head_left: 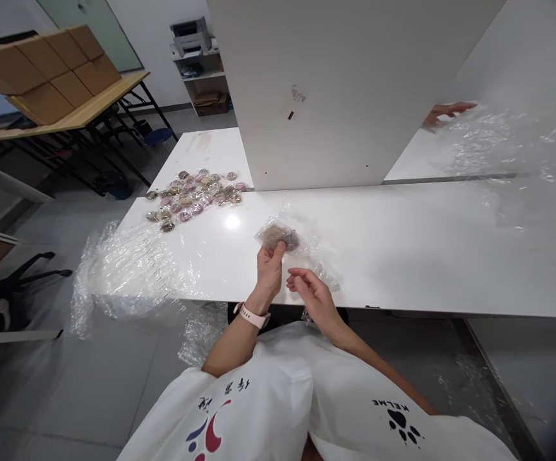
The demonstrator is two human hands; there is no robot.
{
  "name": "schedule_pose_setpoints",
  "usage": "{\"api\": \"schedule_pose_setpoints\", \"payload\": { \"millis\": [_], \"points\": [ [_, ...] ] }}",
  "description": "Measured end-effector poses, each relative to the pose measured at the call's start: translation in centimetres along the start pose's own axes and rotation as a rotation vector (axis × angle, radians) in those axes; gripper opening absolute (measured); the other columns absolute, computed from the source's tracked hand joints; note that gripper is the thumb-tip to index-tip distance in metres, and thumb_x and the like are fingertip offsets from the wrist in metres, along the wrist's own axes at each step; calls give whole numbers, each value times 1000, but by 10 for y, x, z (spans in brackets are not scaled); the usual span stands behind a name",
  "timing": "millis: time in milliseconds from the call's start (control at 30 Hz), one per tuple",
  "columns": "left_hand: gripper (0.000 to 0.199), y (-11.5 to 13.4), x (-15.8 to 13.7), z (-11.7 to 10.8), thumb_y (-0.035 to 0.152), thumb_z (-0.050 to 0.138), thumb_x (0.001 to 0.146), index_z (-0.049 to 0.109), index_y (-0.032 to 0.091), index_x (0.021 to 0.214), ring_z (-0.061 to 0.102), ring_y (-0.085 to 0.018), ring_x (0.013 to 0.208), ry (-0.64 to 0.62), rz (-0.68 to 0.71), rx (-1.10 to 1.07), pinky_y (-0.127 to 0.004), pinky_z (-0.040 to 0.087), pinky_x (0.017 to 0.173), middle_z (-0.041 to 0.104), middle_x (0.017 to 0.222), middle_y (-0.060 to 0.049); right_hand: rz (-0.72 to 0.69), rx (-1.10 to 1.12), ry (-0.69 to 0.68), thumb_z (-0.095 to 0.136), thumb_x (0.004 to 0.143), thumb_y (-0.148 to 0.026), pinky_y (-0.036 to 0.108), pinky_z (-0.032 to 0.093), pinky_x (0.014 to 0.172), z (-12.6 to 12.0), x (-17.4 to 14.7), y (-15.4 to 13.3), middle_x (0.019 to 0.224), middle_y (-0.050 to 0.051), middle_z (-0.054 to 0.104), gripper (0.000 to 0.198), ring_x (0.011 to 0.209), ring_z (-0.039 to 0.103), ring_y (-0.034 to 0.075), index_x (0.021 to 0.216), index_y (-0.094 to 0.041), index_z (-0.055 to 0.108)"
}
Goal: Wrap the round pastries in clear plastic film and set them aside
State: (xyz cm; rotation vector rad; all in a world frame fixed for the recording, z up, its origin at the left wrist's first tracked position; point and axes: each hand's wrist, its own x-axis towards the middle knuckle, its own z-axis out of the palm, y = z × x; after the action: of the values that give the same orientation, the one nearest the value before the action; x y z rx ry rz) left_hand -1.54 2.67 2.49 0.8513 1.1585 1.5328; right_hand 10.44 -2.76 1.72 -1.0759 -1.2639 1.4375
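Note:
My left hand is closed on a clear plastic packet, with the thumb pressed on its near side. Inside the packet show brownish and greyish round pieces, too small to name. Just to the right, my right hand has its fingers loosely bent and apart, with nothing visible in them. Crumpled clear plastic film lies on the white table beyond that hand. A spread of small round wrapped pieces, pink, brown and tan, covers the table's far left part.
A stack of clear plastic bags hangs over the table's left edge. An upright white panel stands behind my hands. Another person's hand is beyond it, beside a heap of clear film. Cardboard boxes stand on a wooden table.

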Motion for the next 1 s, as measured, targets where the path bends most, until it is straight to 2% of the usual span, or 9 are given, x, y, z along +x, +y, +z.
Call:
{"api": "schedule_pose_setpoints", "payload": {
  "millis": [100,233,367,533,667,767,867,933,1000],
  "points": [
    [38,7,-12,1,49,71,81,65,18,103,65,-18,96,-155,-35,-3,-33,50,91,71,104,-7,192,378,12,35,90,-76,47,55,93,-14,3,-6,122,12,67,67,112,65,28,123,-24,60],
    [45,0,-40,10,49,72,82,59,18,112,63,-15,86,-381,-175,-17,-28,50,80,69,101,-6,309,464,99,33,89,-78,45,58,88,-43,16,-14,117,11,71,71,115,64,30,120,-23,65],
    [39,-3,-46,7,49,68,85,56,19,108,55,-11,71,-475,-224,181,-23,44,67,64,86,0,364,342,14,37,89,-77,43,58,85,-56,10,-13,103,10,74,70,106,68,30,114,-20,70],
    [29,8,-39,-7,45,61,90,63,20,102,45,-11,65,-638,-160,526,-24,35,59,57,75,2,307,6,-21,71,81,-55,37,56,88,-66,-9,-9,111,4,72,65,103,68,24,138,-27,55],
    [30,6,-51,-8,47,56,92,66,20,102,46,-13,61,-817,-162,646,-26,36,58,58,73,1,271,-272,-102,68,83,-50,35,56,78,-82,-17,-13,101,3,73,47,89,69,22,123,-26,66],
    [37,-4,-59,-11,45,53,95,60,23,123,59,-18,78,-694,-31,691,-29,46,68,66,93,-4,230,-334,-158,68,82,-47,33,55,72,-106,-10,-15,98,3,73,33,86,67,22,107,-25,72],
    [35,-17,-53,-28,36,53,96,57,23,128,56,-25,115,-366,277,814,-40,48,95,61,124,-11,204,-184,257,75,73,-46,30,53,57,-146,16,-9,92,3,70,41,71,63,19,107,-24,68],
    [29,-26,-42,-44,31,51,96,59,20,123,52,-27,122,-164,426,965,-47,44,102,60,126,-14,143,-3,597,74,72,-41,29,51,53,-180,46,-4,89,2,66,42,65,60,15,108,-24,63],
    [26,-33,-31,-59,26,49,96,60,19,119,52,-29,121,-52,491,1109,-50,44,102,61,123,-15,61,59,810,64,79,-29,29,52,58,-213,85,-3,97,5,64,32,69,60,13,109,-22,57]
  ]
}}
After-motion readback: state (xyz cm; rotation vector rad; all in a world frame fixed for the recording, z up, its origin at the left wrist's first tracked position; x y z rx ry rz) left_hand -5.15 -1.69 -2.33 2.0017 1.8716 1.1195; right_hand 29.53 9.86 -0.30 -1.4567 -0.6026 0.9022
